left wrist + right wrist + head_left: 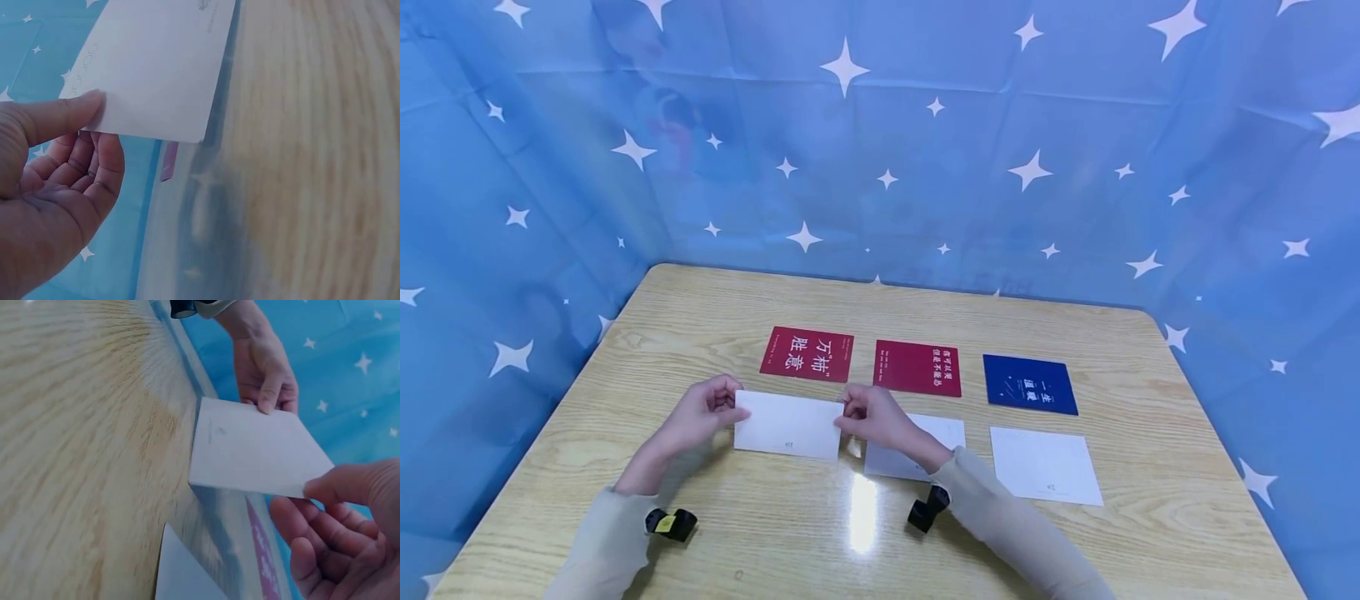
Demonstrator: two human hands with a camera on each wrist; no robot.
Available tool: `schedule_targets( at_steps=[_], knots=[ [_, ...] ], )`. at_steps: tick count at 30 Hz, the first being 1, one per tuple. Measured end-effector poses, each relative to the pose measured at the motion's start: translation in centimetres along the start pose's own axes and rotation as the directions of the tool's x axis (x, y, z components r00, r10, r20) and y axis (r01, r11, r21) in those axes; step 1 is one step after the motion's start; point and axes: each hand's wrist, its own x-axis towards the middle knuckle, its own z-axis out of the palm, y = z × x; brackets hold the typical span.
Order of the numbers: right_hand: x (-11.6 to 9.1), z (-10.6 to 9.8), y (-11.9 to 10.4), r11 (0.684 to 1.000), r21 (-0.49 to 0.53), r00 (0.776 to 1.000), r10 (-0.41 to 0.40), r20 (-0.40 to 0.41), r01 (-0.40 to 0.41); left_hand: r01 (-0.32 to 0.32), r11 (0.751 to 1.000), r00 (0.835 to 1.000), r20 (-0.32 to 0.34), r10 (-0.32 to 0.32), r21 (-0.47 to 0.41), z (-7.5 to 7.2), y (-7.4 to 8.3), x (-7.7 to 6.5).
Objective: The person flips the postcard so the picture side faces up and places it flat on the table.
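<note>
Card (788,425), white on the side we see, is held between our two hands, above the left part of the table (760,533). Our left hand (702,412) pinches its left end: the thumb lies on the white face and the bent fingers are behind. Our right hand (878,416) grasps the right end in the same way, with thumb in front. Whether the near edge touches the wood, we cannot tell. Just beyond it, on the far side, lies the left red card (807,354); to the right of this we see the right red card (917,367) and then the blue card (1031,384). Nearer, the middle white card (947,428) lies partly hidden by our right arm, and the right white card (1047,465) lies on the near side of the blue one.
</note>
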Motion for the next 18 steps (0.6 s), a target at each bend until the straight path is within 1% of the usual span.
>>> schedule_targets(
  at_steps=[3,8,15,18],
  knots=[
    [-0.07,0.05,-0.24,0.999,-0.016,0.999,-0.031,-0.037,0.031,-0.005,1.0,1.0,-0.016,0.005,-0.012,-0.11,0.3,-0.07],
    [-0.22,0.0,-0.31,0.998,-0.033,0.996,-0.052,-0.071,0.05,-0.009,1.0,1.0,-0.025,0.008,-0.025,-0.14,0.52,-0.11],
    [-0.33,-0.04,-0.34,0.994,-0.043,0.988,-0.105,-0.115,0.1,0.024,0.999,0.999,-0.047,-0.025,-0.024,-0.12,0.57,-0.03],
    [-0.34,-0.16,-0.5,0.992,-0.053,0.984,-0.123,-0.126,0.117,0.008,1.0,0.998,-0.064,-0.009,-0.015,-0.1,0.71,-0.05]
  ],
)
